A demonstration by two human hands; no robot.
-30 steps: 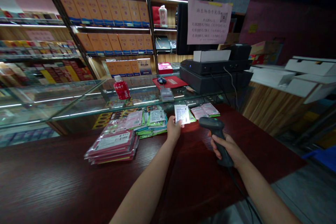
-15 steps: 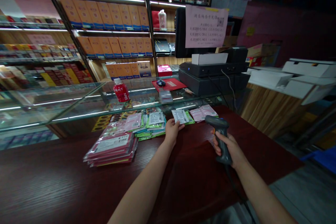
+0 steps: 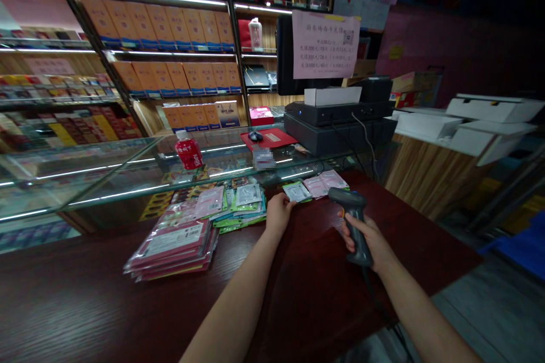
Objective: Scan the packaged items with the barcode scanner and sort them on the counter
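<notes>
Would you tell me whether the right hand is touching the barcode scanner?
Touching. The head view shows the right hand with its fingers wrapped around the handle of the barcode scanner.

Small retail shop, lit shelves of boxed goods point(image 3: 170, 22), glass display counter point(image 3: 106, 173), till point(image 3: 336, 122), barcode scanner point(image 3: 353, 224)

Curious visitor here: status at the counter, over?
Left hand touching small packet on counter. Right hand gripping scanner. Packet piles alongside.
</notes>
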